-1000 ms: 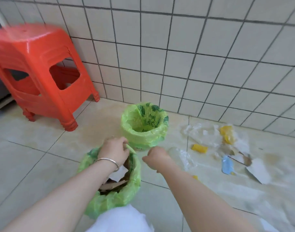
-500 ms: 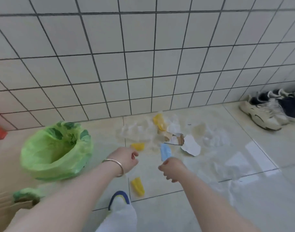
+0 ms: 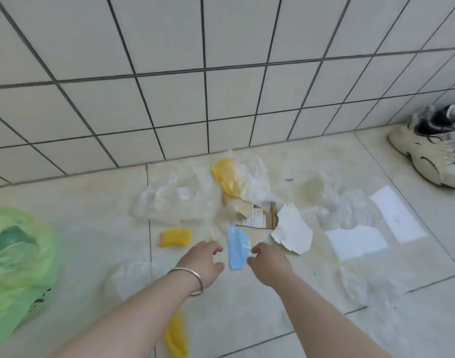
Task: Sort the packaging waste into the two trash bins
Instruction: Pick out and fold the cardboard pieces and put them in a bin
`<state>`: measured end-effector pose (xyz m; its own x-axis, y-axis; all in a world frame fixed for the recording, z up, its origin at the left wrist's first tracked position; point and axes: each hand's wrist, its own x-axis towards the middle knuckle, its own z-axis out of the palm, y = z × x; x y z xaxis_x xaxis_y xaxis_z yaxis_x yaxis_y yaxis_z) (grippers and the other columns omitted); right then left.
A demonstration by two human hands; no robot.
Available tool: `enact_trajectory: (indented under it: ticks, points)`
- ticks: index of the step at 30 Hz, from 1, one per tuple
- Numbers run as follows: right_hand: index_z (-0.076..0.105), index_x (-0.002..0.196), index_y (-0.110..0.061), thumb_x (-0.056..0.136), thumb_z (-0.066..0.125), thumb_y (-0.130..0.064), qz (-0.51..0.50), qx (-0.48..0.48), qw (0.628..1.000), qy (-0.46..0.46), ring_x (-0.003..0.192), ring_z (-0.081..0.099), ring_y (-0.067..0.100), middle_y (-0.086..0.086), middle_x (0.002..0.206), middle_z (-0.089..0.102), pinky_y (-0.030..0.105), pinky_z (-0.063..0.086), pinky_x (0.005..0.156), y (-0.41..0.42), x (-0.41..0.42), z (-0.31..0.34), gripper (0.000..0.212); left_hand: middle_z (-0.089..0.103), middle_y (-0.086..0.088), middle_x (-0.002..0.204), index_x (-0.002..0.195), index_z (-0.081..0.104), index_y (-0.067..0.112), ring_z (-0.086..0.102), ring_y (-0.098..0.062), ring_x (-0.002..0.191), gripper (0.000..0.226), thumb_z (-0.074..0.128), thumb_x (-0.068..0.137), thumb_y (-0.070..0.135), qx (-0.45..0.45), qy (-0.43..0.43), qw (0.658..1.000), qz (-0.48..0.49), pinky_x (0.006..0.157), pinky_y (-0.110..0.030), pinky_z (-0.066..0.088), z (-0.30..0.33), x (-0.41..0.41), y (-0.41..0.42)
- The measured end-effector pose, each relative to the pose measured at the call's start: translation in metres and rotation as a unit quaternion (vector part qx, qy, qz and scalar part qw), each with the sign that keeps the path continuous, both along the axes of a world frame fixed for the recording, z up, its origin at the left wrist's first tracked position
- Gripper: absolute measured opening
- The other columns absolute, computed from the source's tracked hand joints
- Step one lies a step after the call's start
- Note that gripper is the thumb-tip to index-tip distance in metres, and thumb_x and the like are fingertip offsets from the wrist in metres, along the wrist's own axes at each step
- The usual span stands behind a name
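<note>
Pale glossy floor tiles are meeting a wall of white square tiles with dark grout. Packaging waste is lying scattered near the wall's foot: clear plastic bags, a yellow wrapper, a torn brown cardboard piece, a torn white paper piece, a small yellow packet, and a blue wrapper. The left hand, wearing a bangle, and the right hand are hovering on either side of the blue wrapper, each grip loosely curled and holding nothing. A green-bagged trash bin is sitting at the left edge. A beige sneaker is resting at the far right.
</note>
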<state>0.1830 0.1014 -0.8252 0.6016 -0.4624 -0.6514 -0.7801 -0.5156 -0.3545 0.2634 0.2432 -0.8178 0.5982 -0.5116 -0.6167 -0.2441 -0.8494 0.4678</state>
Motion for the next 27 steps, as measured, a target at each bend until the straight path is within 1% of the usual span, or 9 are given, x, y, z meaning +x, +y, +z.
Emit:
enact_trajectory:
  ticks: [3,8,13,16,18,20,22,24,27]
  points:
    - [0.047,0.133,-0.020,0.093,0.045,-0.023,-0.009,-0.008,0.999,-0.035,0.121,0.050,0.017,-0.001,0.133,0.052,0.025,0.041,0.093,-0.012,0.009,-0.012,0.041,0.043,0.000,0.137,0.134,0.044,0.023,0.049,-0.016,0.124,0.044,0.051,0.091,0.027,0.002,0.007,1.000,-0.011,0.105,-0.029,0.039,-0.019,0.010,-0.021]
    - [0.048,0.133,-0.018,0.093,0.042,-0.013,-0.039,-0.025,0.996,-0.080,0.122,0.049,0.018,-0.002,0.136,0.049,0.029,0.042,0.095,-0.038,0.023,-0.034,0.041,0.033,0.001,0.148,0.141,0.036,0.022,0.040,-0.015,0.133,0.047,0.040,0.094,0.016,-0.019,0.043,0.999,-0.020,0.108,-0.022,0.032,-0.048,0.014,-0.061]
    - [0.045,0.137,-0.019,0.091,0.038,-0.006,-0.032,-0.060,0.995,-0.071,0.131,0.039,0.019,-0.001,0.140,0.045,0.031,0.041,0.099,-0.060,0.045,-0.054,0.048,0.025,0.000,0.154,0.148,0.025,0.021,0.034,-0.017,0.137,0.054,0.036,0.096,0.013,-0.043,0.100,0.993,0.041,0.112,-0.023,0.026,-0.068,0.020,-0.091]
    - [0.045,0.136,-0.018,0.093,0.037,-0.009,0.009,-0.060,0.998,-0.036,0.130,0.039,0.022,0.004,0.139,0.044,0.033,0.040,0.097,-0.063,0.060,-0.064,0.045,0.014,0.001,0.156,0.149,0.016,0.020,0.036,-0.020,0.136,0.062,0.041,0.093,0.012,-0.050,0.081,0.990,0.104,0.110,-0.026,0.031,-0.078,0.028,-0.094]
    - [0.043,0.135,-0.016,0.095,0.036,-0.013,0.023,-0.060,0.998,-0.019,0.129,0.039,0.025,0.007,0.138,0.043,0.033,0.040,0.095,-0.065,0.071,-0.069,0.041,0.017,-0.001,0.154,0.148,0.017,0.020,0.040,-0.023,0.131,0.063,0.042,0.091,0.010,-0.050,0.040,0.985,0.161,0.106,-0.028,0.035,-0.081,0.035,-0.093]
    - [0.039,0.138,-0.016,0.098,0.034,-0.018,0.009,-0.065,0.998,-0.022,0.131,0.037,0.027,0.009,0.141,0.040,0.033,0.038,0.097,-0.068,0.082,-0.073,0.041,0.018,-0.004,0.154,0.149,0.014,0.017,0.040,-0.024,0.133,0.066,0.045,0.090,0.012,-0.045,0.005,0.977,0.207,0.106,-0.031,0.036,-0.082,0.043,-0.094]
    - [0.038,0.139,-0.017,0.098,0.032,-0.021,-0.024,-0.070,0.996,-0.038,0.134,0.036,0.026,0.010,0.143,0.037,0.033,0.037,0.099,-0.072,0.092,-0.078,0.041,0.022,-0.007,0.153,0.149,0.014,0.015,0.039,-0.025,0.133,0.066,0.046,0.091,0.014,-0.041,-0.007,0.967,0.252,0.105,-0.033,0.036,-0.084,0.052,-0.097]
    - [0.037,0.138,-0.017,0.098,0.032,-0.021,-0.053,-0.074,0.994,-0.055,0.130,0.040,0.027,0.010,0.140,0.039,0.032,0.039,0.093,-0.077,0.100,-0.083,0.041,0.030,-0.011,0.146,0.146,0.022,0.014,0.043,-0.029,0.127,0.058,0.044,0.092,0.016,-0.041,-0.007,0.953,0.301,0.100,-0.034,0.037,-0.085,0.063,-0.102]
    - [0.011,0.150,-0.018,0.098,0.032,-0.019,-0.086,-0.079,0.991,-0.068,0.122,0.043,0.031,0.011,0.134,0.041,0.032,0.035,0.081,-0.089,0.112,-0.088,0.057,0.035,-0.014,0.142,0.142,0.031,0.011,0.046,-0.031,0.123,0.054,0.046,0.092,0.025,-0.044,-0.007,0.937,0.346,0.098,-0.034,0.038,-0.088,0.079,-0.110]
